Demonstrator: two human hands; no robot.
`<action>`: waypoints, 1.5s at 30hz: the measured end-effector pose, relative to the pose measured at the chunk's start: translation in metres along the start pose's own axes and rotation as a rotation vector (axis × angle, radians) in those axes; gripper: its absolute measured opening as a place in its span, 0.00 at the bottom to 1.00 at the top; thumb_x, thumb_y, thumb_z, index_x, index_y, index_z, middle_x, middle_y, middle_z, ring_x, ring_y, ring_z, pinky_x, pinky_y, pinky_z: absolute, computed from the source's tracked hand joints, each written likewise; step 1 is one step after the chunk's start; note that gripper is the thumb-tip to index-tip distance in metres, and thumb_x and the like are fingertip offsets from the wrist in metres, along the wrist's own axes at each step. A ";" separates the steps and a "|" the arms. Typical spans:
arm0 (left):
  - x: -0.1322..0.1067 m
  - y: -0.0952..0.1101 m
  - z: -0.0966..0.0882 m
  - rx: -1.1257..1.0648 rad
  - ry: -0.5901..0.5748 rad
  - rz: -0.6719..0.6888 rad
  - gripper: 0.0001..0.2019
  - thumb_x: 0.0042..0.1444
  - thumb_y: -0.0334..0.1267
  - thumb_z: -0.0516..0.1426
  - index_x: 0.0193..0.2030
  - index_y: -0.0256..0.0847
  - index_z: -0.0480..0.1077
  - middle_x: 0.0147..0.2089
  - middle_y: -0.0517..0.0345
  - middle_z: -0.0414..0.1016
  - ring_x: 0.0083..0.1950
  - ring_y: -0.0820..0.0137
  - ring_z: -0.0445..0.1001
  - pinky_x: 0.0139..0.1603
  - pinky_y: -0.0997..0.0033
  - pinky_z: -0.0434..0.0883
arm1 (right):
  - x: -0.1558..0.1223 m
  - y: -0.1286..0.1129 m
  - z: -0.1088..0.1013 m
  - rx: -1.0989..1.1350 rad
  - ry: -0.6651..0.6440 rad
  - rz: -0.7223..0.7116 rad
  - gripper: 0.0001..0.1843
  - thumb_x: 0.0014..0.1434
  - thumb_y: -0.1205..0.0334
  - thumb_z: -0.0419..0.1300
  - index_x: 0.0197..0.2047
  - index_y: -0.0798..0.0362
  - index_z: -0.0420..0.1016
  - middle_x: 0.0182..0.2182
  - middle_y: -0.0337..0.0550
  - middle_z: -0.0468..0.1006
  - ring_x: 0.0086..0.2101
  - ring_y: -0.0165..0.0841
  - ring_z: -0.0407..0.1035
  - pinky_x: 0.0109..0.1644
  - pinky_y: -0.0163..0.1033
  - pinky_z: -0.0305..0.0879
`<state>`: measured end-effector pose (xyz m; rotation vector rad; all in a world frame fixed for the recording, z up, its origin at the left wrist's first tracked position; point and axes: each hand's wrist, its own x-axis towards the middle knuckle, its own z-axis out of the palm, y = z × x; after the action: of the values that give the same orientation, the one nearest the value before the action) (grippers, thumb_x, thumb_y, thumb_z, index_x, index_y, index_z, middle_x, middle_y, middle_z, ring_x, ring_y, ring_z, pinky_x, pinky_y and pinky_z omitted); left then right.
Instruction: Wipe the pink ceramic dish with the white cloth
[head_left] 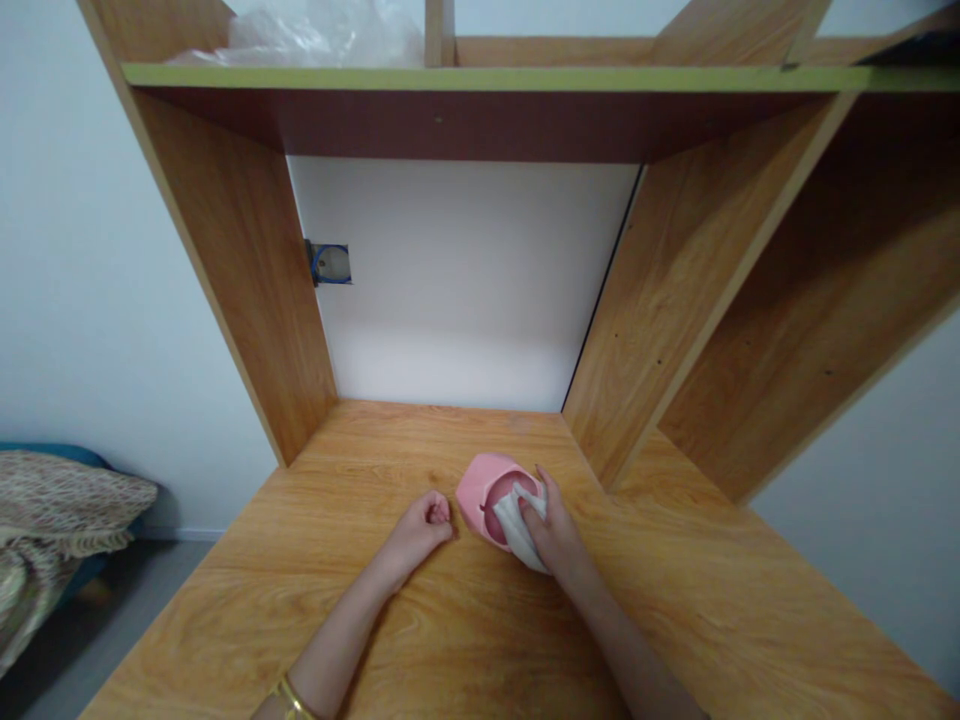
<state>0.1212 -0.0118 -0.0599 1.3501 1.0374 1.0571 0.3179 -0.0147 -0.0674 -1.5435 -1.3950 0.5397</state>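
Note:
A small pink bowl-like container [480,492] lies tilted on its side on the wooden desk [420,640], its opening turned toward me. My right hand [553,535] is closed on a white cloth [516,520] and presses it into the container's opening. Just left of the container, my left hand [421,528] rests on the desk as a loose fist; I cannot see anything in it. A gold bangle [291,698] sits on my left wrist.
Wooden side panels [247,270] rise on both sides of the desk nook. A green-edged shelf [480,76] runs overhead with clear plastic wrap [330,32] on it. An open wall socket box [328,264] is at the back left. A patterned blanket [52,500] lies low left.

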 end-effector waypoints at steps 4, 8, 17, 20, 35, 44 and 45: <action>0.000 0.000 0.001 -0.016 -0.005 -0.005 0.07 0.34 0.28 0.53 0.21 0.39 0.57 0.21 0.68 0.55 0.25 0.78 0.54 0.26 0.79 0.53 | -0.001 0.000 -0.001 -0.018 -0.017 0.010 0.32 0.52 0.58 0.49 0.60 0.57 0.50 0.49 0.51 0.68 0.45 0.41 0.65 0.48 0.45 0.60; -0.001 0.001 0.002 -0.019 -0.009 -0.011 0.07 0.33 0.28 0.54 0.21 0.39 0.57 0.20 0.69 0.55 0.24 0.78 0.53 0.26 0.79 0.53 | -0.002 -0.001 -0.001 -0.041 -0.010 0.003 0.32 0.52 0.59 0.49 0.60 0.56 0.50 0.47 0.51 0.69 0.43 0.41 0.67 0.46 0.45 0.61; -0.001 0.002 0.002 -0.027 0.000 -0.003 0.07 0.33 0.28 0.53 0.20 0.39 0.57 0.21 0.68 0.55 0.25 0.78 0.54 0.26 0.79 0.53 | -0.002 -0.004 -0.003 -0.049 -0.013 0.010 0.32 0.52 0.58 0.49 0.60 0.55 0.49 0.46 0.49 0.70 0.43 0.39 0.67 0.46 0.43 0.61; -0.001 0.002 0.002 -0.025 -0.002 -0.001 0.07 0.34 0.28 0.53 0.20 0.39 0.57 0.21 0.68 0.55 0.25 0.78 0.54 0.26 0.79 0.53 | -0.002 -0.004 -0.003 -0.048 -0.027 0.016 0.32 0.52 0.58 0.49 0.60 0.55 0.49 0.46 0.50 0.70 0.42 0.39 0.67 0.46 0.43 0.61; 0.001 -0.003 0.002 -0.014 0.006 0.008 0.08 0.34 0.29 0.54 0.20 0.39 0.56 0.20 0.68 0.55 0.25 0.78 0.55 0.26 0.79 0.54 | -0.002 -0.004 -0.003 -0.054 -0.045 0.015 0.33 0.52 0.57 0.48 0.60 0.56 0.48 0.46 0.50 0.70 0.42 0.40 0.68 0.45 0.44 0.62; 0.003 -0.004 0.002 -0.027 -0.009 -0.008 0.08 0.34 0.30 0.55 0.20 0.39 0.57 0.19 0.69 0.56 0.24 0.78 0.55 0.25 0.79 0.54 | -0.003 -0.007 -0.004 -0.062 -0.040 0.010 0.32 0.52 0.58 0.49 0.60 0.56 0.49 0.45 0.50 0.70 0.43 0.40 0.67 0.46 0.43 0.60; 0.003 -0.005 0.002 -0.028 -0.010 -0.012 0.08 0.34 0.30 0.55 0.20 0.39 0.57 0.19 0.69 0.56 0.23 0.78 0.55 0.25 0.79 0.53 | -0.003 -0.007 -0.004 -0.063 -0.040 0.009 0.32 0.52 0.58 0.48 0.60 0.55 0.49 0.46 0.50 0.70 0.44 0.40 0.66 0.47 0.43 0.60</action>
<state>0.1243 -0.0091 -0.0646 1.3237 1.0186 1.0511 0.3168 -0.0195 -0.0602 -1.5980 -1.4482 0.5387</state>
